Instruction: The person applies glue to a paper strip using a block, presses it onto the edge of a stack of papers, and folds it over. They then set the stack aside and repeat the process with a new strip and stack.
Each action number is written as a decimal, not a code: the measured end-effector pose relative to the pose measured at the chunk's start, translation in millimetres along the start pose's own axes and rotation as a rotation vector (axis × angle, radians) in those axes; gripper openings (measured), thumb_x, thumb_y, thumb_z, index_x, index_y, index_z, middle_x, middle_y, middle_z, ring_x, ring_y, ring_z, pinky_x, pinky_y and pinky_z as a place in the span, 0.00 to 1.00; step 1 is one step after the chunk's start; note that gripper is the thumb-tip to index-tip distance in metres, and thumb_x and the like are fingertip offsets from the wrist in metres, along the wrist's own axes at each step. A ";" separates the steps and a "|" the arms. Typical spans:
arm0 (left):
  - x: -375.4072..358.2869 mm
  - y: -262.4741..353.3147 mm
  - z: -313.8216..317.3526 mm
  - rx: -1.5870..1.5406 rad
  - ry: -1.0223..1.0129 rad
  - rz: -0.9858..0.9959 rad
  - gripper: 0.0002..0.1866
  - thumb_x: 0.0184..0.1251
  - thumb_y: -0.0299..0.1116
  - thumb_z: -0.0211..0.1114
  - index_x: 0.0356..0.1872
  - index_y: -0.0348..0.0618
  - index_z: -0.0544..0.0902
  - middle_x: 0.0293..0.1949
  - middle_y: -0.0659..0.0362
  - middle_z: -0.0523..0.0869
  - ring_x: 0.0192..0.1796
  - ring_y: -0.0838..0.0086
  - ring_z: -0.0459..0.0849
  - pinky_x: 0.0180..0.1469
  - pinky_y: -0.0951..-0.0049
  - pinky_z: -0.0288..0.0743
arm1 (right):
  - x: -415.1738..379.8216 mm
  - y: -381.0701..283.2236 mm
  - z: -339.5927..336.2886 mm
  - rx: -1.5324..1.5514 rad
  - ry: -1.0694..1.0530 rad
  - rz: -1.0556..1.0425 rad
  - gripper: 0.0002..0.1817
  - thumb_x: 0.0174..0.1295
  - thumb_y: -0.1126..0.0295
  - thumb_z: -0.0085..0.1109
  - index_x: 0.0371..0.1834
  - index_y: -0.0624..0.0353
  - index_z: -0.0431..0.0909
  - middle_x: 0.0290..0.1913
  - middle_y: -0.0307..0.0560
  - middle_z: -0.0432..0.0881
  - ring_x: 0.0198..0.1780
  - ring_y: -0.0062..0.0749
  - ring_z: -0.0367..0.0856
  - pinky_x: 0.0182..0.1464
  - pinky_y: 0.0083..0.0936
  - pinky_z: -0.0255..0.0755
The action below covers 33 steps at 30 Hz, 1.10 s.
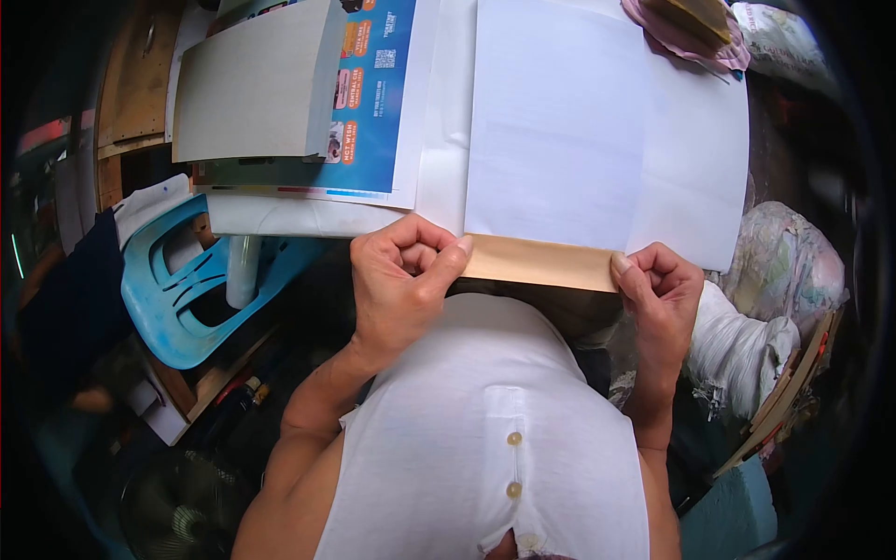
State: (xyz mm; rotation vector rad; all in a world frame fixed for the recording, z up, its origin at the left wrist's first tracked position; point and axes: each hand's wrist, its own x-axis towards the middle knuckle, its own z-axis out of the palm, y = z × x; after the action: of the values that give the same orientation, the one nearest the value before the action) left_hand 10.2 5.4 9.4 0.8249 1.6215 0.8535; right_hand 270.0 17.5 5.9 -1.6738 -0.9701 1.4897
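A tan strip (537,264), like paper or tape, runs along the near edge of a white sheet (560,121) that lies on the white-covered table (695,159). My left hand (406,280) pinches its left end between thumb and curled fingers. At the other end, my right hand (658,289) grips it the same way, thumb on top. Stretched flat between both hands, the strip sits at the table's front edge, close to my body. Left of the sheet lies a stack of blue printed posters (383,121), partly covered by a grey-beige board (257,89).
A blue plastic chair (159,308) stands left below the table. A pink cloth (653,33) with a brownish block lies at the far right corner. Bundled white cloth (742,345) and a stuffed plastic bag (789,252) are at the right. A fan (182,504) is at lower left.
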 end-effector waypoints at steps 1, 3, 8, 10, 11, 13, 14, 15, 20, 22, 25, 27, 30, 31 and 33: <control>0.4 -1.0 -0.7 0.018 -0.002 0.013 0.08 0.67 0.23 0.71 0.27 0.33 0.84 0.13 0.72 0.75 0.18 0.94 0.66 0.22 0.86 0.55 | 0.5 0.8 0.5 0.001 0.001 -0.009 0.12 0.67 0.76 0.68 0.25 0.64 0.80 0.19 0.25 0.72 0.21 0.04 0.59 0.25 0.12 0.49; 0.9 -2.1 -0.1 0.011 0.001 0.015 0.08 0.67 0.23 0.71 0.27 0.33 0.84 0.13 0.72 0.75 0.18 0.94 0.66 0.22 0.86 0.55 | 0.8 -1.2 2.7 -0.003 0.007 -0.022 0.12 0.67 0.76 0.68 0.24 0.64 0.80 0.19 0.25 0.71 0.21 0.04 0.58 0.24 0.12 0.48; 2.7 -3.4 0.4 0.016 0.006 0.046 0.09 0.67 0.23 0.70 0.26 0.33 0.84 0.12 0.71 0.75 0.17 0.94 0.67 0.21 0.85 0.56 | 2.3 -0.4 1.3 -0.042 0.011 -0.015 0.13 0.66 0.75 0.69 0.24 0.64 0.80 0.18 0.24 0.71 0.21 0.04 0.58 0.24 0.12 0.47; 3.2 -2.7 1.0 -0.011 -0.002 0.053 0.09 0.67 0.23 0.70 0.26 0.33 0.83 0.12 0.71 0.74 0.16 0.93 0.67 0.21 0.85 0.56 | 2.9 0.2 1.7 -0.050 0.019 -0.028 0.13 0.66 0.75 0.69 0.23 0.63 0.79 0.18 0.24 0.71 0.20 0.04 0.58 0.24 0.12 0.47; 3.6 -2.4 0.9 -0.003 -0.003 0.052 0.09 0.67 0.24 0.70 0.26 0.33 0.83 0.12 0.70 0.74 0.16 0.93 0.67 0.21 0.84 0.57 | 3.1 1.3 2.3 -0.052 0.024 -0.040 0.13 0.66 0.75 0.69 0.23 0.63 0.79 0.18 0.24 0.71 0.20 0.04 0.58 0.24 0.12 0.47; 5.3 -2.4 -0.1 0.012 -0.005 0.054 0.10 0.67 0.24 0.70 0.25 0.33 0.83 0.11 0.70 0.74 0.15 0.92 0.67 0.21 0.84 0.57 | 4.1 3.8 2.9 -0.076 0.030 -0.071 0.15 0.66 0.74 0.70 0.21 0.62 0.78 0.18 0.24 0.71 0.20 0.04 0.58 0.24 0.13 0.47; 6.4 -3.9 -0.3 0.015 -0.012 0.079 0.10 0.67 0.24 0.69 0.25 0.34 0.82 0.12 0.69 0.75 0.14 0.92 0.67 0.19 0.83 0.56 | 4.9 5.7 1.4 -0.098 0.032 -0.089 0.15 0.65 0.74 0.70 0.21 0.62 0.78 0.18 0.24 0.71 0.20 0.04 0.58 0.24 0.13 0.47; 7.6 -6.3 -0.1 0.018 -0.019 0.105 0.10 0.68 0.24 0.69 0.25 0.34 0.82 0.12 0.69 0.75 0.14 0.91 0.66 0.17 0.83 0.55 | 5.5 6.9 0.0 -0.120 0.033 -0.108 0.16 0.65 0.73 0.70 0.20 0.61 0.77 0.18 0.25 0.71 0.21 0.04 0.58 0.24 0.13 0.47; 9.2 -11.4 2.7 0.064 0.009 0.181 0.11 0.69 0.25 0.70 0.25 0.36 0.81 0.12 0.69 0.75 0.13 0.91 0.66 0.16 0.84 0.55 | 6.0 8.0 -0.5 -0.143 0.070 -0.136 0.18 0.65 0.72 0.71 0.19 0.60 0.75 0.18 0.24 0.69 0.21 0.04 0.58 0.25 0.13 0.48; 7.5 -14.6 0.3 0.083 0.036 0.224 0.11 0.69 0.28 0.73 0.27 0.36 0.82 0.13 0.70 0.75 0.14 0.92 0.66 0.17 0.85 0.57 | 7.1 14.7 -5.1 -0.158 0.091 -0.189 0.17 0.65 0.72 0.72 0.20 0.60 0.76 0.18 0.24 0.69 0.22 0.05 0.58 0.25 0.13 0.49; 4.8 -18.8 -9.5 0.091 0.110 0.316 0.10 0.68 0.30 0.75 0.31 0.37 0.83 0.15 0.70 0.76 0.16 0.92 0.68 0.19 0.86 0.59 | 8.0 25.0 -16.9 -0.202 0.132 -0.312 0.14 0.66 0.72 0.72 0.24 0.61 0.78 0.19 0.24 0.70 0.22 0.05 0.59 0.25 0.13 0.50; 4.9 -19.2 -16.8 0.100 0.191 0.409 0.10 0.68 0.32 0.76 0.34 0.38 0.84 0.17 0.70 0.77 0.19 0.91 0.70 0.21 0.86 0.62 | -0.2 14.7 -17.1 -0.269 0.185 -0.381 0.12 0.66 0.72 0.72 0.27 0.60 0.80 0.19 0.24 0.71 0.22 0.06 0.60 0.25 0.13 0.51; 11.0 -6.5 -17.7 0.274 0.223 0.791 0.12 0.63 0.34 0.80 0.37 0.41 0.84 0.18 0.65 0.80 0.19 0.84 0.74 0.23 0.80 0.67 | -6.8 -4.2 -9.2 -0.291 0.144 -0.562 0.11 0.66 0.72 0.72 0.28 0.60 0.80 0.19 0.26 0.73 0.23 0.06 0.64 0.25 0.12 0.55; 15.4 0.6 -20.7 0.461 0.168 0.863 0.18 0.59 0.40 0.82 0.45 0.45 0.86 0.32 0.59 0.85 0.36 0.73 0.82 0.37 0.72 0.77 | -7.4 -11.2 -3.7 -0.330 0.115 -0.543 0.13 0.64 0.68 0.75 0.28 0.61 0.80 0.19 0.31 0.77 0.22 0.10 0.70 0.25 0.15 0.60; 29.8 16.0 -11.5 0.677 0.143 1.091 0.25 0.56 0.45 0.83 0.53 0.50 0.85 0.45 0.54 0.82 0.52 0.63 0.77 0.50 0.63 0.76 | -2.8 -30.6 8.7 -0.588 0.033 -0.604 0.16 0.61 0.63 0.77 0.28 0.61 0.80 0.19 0.37 0.79 0.22 0.18 0.74 0.26 0.20 0.66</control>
State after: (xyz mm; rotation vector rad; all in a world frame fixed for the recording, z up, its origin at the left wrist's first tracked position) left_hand -5.2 37.6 10.7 2.2818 1.5343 1.0907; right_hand 258.4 30.1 33.0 -1.5513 -1.8219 0.8095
